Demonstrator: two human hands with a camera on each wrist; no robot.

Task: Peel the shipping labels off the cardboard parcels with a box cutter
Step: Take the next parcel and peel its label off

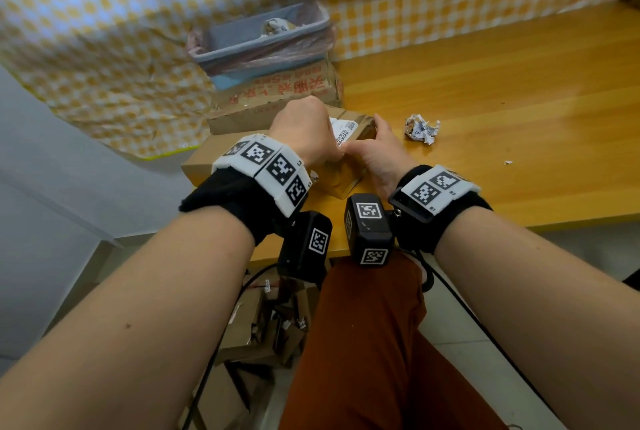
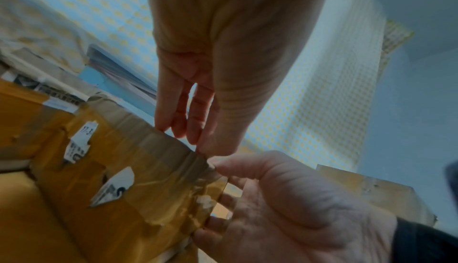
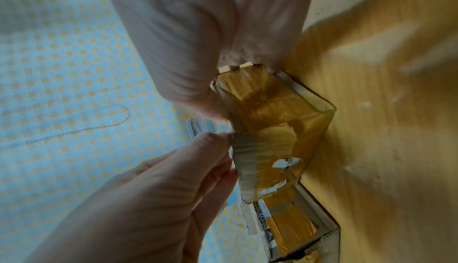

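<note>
A small cardboard parcel (image 1: 344, 178) wrapped in yellow tape stands on the wooden table (image 1: 502, 100) near its left edge. A white shipping label (image 1: 341, 131) lies on its top, and torn label scraps (image 2: 114, 187) cling to its side. My left hand (image 1: 308, 131) reaches over the top; its thumb and fingertips (image 2: 202, 148) pinch the label's edge at the near top corner. My right hand (image 1: 379, 156) grips the parcel (image 3: 272, 114) from the right, thumb (image 2: 223, 166) on the near edge and fingers round the far side. No box cutter shows in any view.
A crumpled paper ball (image 1: 420, 128) lies on the table to the right. Larger cardboard boxes (image 1: 277, 97) and a blue lined bin (image 1: 263, 38) stand behind the parcel. A flat box (image 1: 204, 159) lies under my left wrist. More cardboard (image 1: 263, 329) lies on the floor.
</note>
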